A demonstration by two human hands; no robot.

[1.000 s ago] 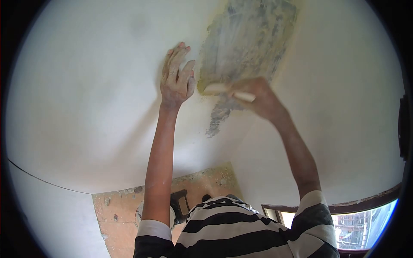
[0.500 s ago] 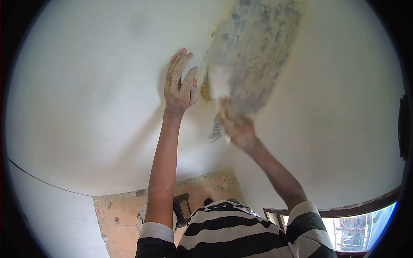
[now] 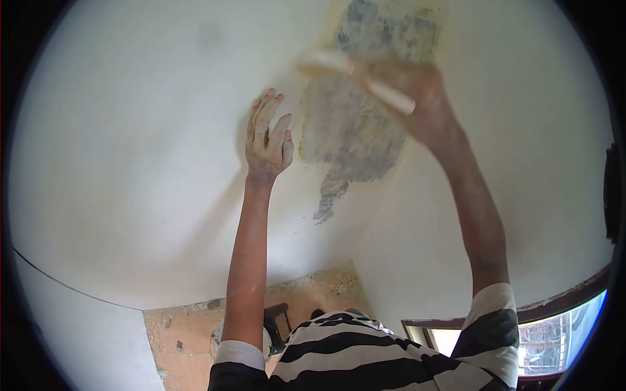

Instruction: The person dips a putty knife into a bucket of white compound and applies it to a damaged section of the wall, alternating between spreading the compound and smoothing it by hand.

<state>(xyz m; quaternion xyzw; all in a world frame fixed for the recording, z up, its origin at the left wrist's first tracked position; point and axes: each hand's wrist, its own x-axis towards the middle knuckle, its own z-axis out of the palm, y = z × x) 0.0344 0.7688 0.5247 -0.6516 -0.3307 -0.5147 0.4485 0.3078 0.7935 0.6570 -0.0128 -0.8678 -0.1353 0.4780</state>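
My right hand [image 3: 407, 85] is closed round the pale handle of a putty knife [image 3: 393, 98]. Motion blurs the hand and the light blade, which lies across the upper part of a rough grey patch [image 3: 355, 130] on the white wall [image 3: 163, 163]. Left of that patch, my left hand [image 3: 267, 140] rests against the wall or just off it, fingers stretched out and dusty, with nothing in it. A shadow of the left hand and arm falls on the wall.
Below, the orange-brown floor [image 3: 186, 371] is strewn with debris. A round white-topped object [image 3: 218, 335], partly hidden by my left arm, and a dark stool-like object [image 3: 279, 326] stand there. At lower right is a dark-framed window [image 3: 551, 345].
My right hand has moved up and right with the putty knife, from the patch's lower part to its upper part. My left hand stays at nearly the same spot on the wall.
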